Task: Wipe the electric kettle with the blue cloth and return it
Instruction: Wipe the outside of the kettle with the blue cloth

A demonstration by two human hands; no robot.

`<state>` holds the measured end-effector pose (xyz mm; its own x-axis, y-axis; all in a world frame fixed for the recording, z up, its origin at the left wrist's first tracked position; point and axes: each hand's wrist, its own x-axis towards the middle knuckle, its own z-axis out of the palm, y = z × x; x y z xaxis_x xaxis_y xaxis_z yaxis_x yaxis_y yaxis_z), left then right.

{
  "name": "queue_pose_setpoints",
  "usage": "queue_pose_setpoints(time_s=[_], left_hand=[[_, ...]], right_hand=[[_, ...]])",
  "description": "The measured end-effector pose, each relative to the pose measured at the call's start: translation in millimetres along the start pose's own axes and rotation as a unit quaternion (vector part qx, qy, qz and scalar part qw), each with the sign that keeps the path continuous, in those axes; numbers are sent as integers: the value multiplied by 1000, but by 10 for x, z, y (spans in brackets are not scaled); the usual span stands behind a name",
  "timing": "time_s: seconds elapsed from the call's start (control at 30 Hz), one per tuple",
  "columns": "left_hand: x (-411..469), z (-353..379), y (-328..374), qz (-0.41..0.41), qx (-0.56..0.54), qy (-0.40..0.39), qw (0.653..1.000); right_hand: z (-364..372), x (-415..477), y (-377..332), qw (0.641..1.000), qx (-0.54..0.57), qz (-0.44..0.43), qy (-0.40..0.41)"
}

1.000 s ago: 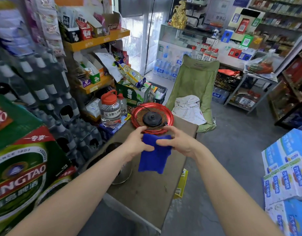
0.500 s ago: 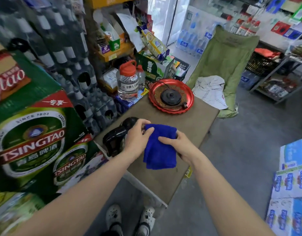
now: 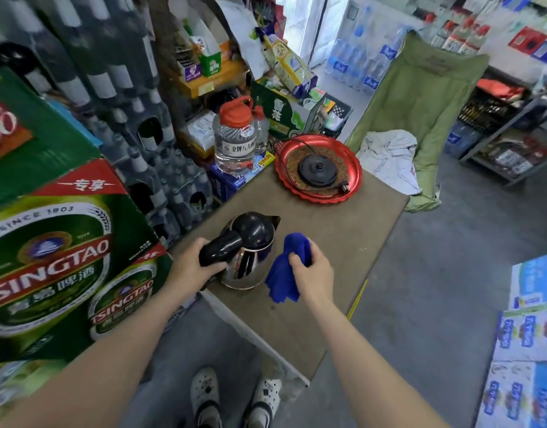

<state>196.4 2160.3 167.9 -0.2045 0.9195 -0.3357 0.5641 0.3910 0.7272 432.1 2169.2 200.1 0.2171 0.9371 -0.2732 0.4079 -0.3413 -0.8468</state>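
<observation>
A steel electric kettle (image 3: 249, 267) with a black lid and black handle stands on the brown table (image 3: 352, 230), near its left edge. My left hand (image 3: 193, 267) grips the kettle's handle. My right hand (image 3: 314, 270) holds the blue cloth (image 3: 286, 273) just right of the kettle body, the cloth hanging down to the tabletop. The kettle's black base (image 3: 318, 171) lies with its cord on a red round tray (image 3: 352, 168) at the table's far end.
Green beer cartons (image 3: 59, 248) and racks of bottles crowd the left side. A clear jug with a red cap (image 3: 235, 137) stands left of the tray. A green folding chair (image 3: 420, 97) with a white cloth sits beyond the table. Blue-white cartons (image 3: 528, 335) stack at right.
My left hand let go of the cloth and took the kettle's handle. The cloth now hangs from my right hand alone. The camera has tilted further down.
</observation>
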Motion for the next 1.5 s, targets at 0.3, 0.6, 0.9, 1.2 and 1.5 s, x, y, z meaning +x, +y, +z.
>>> queue_pose_setpoints(time_s=[0.3,0.6,0.9,1.2,1.5], left_hand=[[-210,212,645,62,-235,44,969],[341,597,1230,221,-300,46,927],[408,997,1383,351,-400,63,845],[-317,888,785,355,-455,36,816],[-884,355,371,262,-543,7,798]], right_hand=[[240,-124,-39,971,-123,-196,66],[-151,815,-96,907,-85,-359,202],[-88,1001,581,733,-174,-550,361],[130,-12,818,683,-285,-536,407],[360,-869,454,687,-300,-554,362]])
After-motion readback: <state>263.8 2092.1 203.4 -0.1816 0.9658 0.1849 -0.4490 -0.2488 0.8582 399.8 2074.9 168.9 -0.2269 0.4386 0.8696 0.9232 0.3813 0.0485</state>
